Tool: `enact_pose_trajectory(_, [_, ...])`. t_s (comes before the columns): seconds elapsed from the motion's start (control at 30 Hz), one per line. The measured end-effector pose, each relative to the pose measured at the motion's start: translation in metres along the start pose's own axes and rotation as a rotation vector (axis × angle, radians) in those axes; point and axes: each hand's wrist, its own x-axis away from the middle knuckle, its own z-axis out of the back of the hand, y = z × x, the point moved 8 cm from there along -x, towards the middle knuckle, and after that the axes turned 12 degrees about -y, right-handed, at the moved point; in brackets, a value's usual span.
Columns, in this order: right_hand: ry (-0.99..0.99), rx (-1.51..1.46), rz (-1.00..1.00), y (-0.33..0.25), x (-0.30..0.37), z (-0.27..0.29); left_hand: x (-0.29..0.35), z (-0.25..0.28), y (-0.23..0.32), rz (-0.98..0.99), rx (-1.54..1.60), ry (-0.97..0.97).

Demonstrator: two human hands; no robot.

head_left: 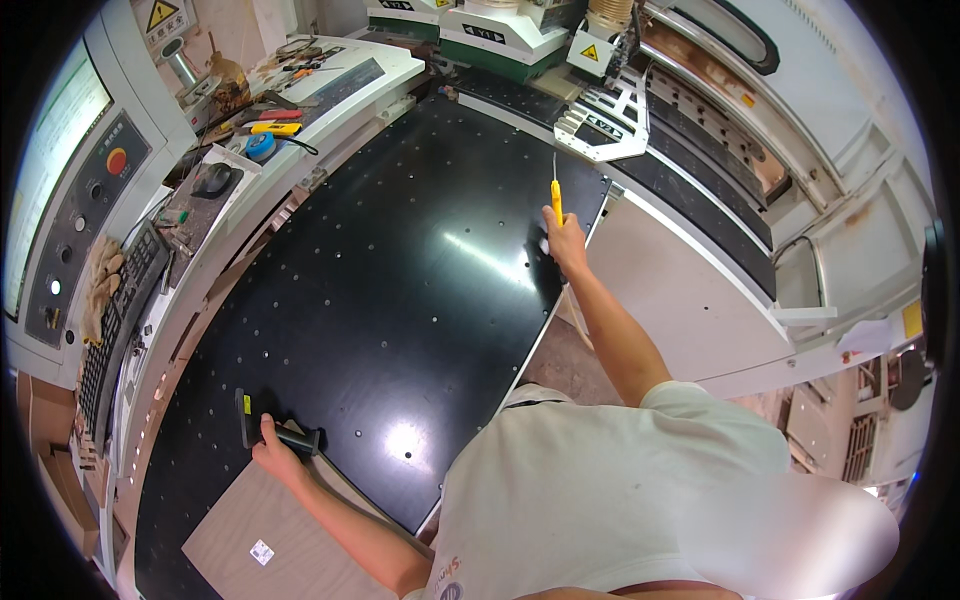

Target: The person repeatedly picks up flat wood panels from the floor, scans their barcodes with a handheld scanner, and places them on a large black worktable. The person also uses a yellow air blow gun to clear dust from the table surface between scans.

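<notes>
My right hand [566, 240] is closed round a yellow-handled tool [557, 202] with a thin metal tip pointing away from me. It is above the right edge of a black machine table [370, 270] dotted with small holes. At the lower left, my left hand [278, 456] grips a dark tool [295, 437] with a bar-like handle and a wide flat end bearing a yellow-green mark; the fingers partly hide its middle. Below that hand lies a brown wood-grain board [235, 520] with a white label [262, 552], its right side partly covered by my forearm.
Along the left run a control panel [118, 160], a keyboard [125, 335], gloves [103, 285] and a mouse [213, 180]. A tape measure [261, 147] and a yellow cutter [277, 129] lie on the white side bench. White machine heads [500, 40] stand at the far end.
</notes>
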Motion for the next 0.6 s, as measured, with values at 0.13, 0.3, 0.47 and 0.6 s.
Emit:
enact_pose_trajectory(0.13, [0.026,0.021,0.011,0.000,0.000,0.000,0.001,-0.002,0.002,-0.004,0.032,-0.008])
enact_pose_trajectory(0.3, [0.023,0.006,-0.007,0.002,0.000,0.000,0.001,-0.004,0.002,0.000,0.040,-0.011])
enact_pose_trajectory(0.47, [0.021,0.019,-0.024,-0.005,0.007,0.003,-0.001,-0.003,0.001,0.007,0.043,-0.002])
enact_pose_trajectory(0.6, [0.021,0.038,-0.036,-0.013,0.014,0.006,0.000,-0.003,0.001,-0.007,0.038,-0.002])
